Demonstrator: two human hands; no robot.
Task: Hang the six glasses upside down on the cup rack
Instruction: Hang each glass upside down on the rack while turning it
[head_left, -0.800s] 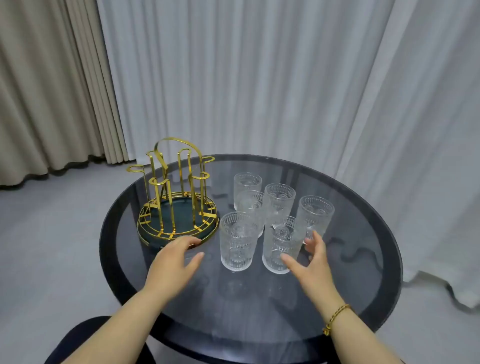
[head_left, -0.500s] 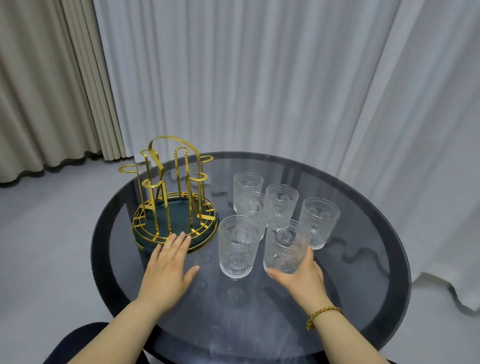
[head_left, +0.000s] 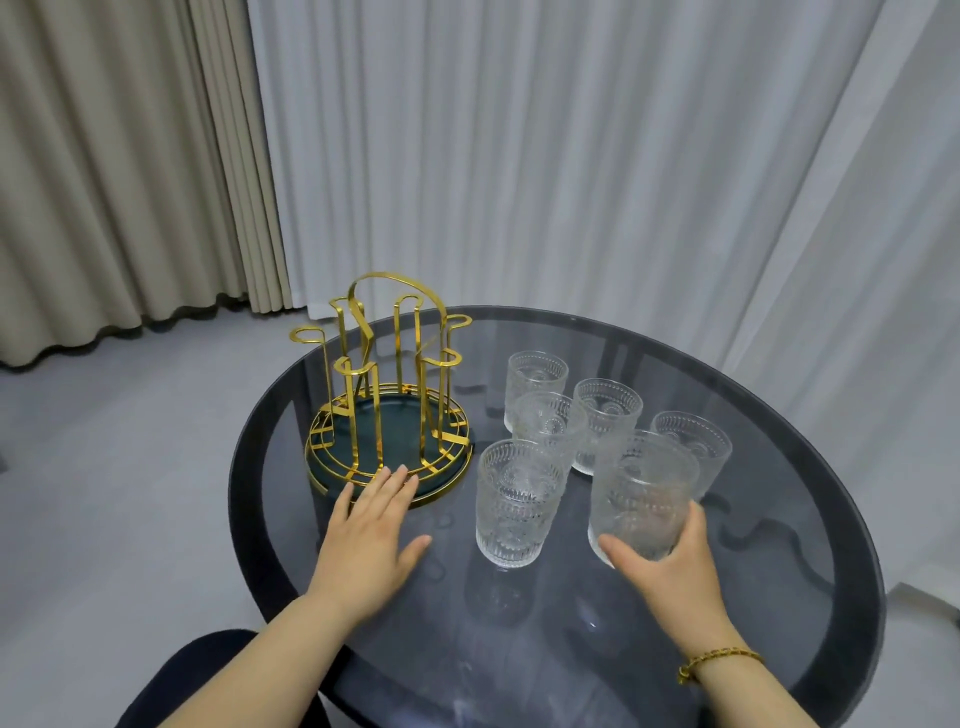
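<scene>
A gold wire cup rack (head_left: 387, 395) with a dark green base stands empty at the table's left. Several embossed clear glasses stand upright to its right. My right hand (head_left: 670, 566) grips the front right glass (head_left: 641, 493), which is lifted and slightly tilted. Another glass (head_left: 514, 501) stands in front, between my hands; the others (head_left: 605, 421) cluster behind it. My left hand (head_left: 371, 540) lies flat on the table, fingers spread, fingertips touching the rack's front rim.
The round dark glass table (head_left: 779, 597) has its near edge below my forearms. Beige and white curtains (head_left: 519, 156) hang behind it. A dark seat (head_left: 208, 675) shows at the lower left. Grey floor surrounds the table.
My right hand closed around the front right glass and raised it off the table. My left hand settled flat against the rack's base rim.
</scene>
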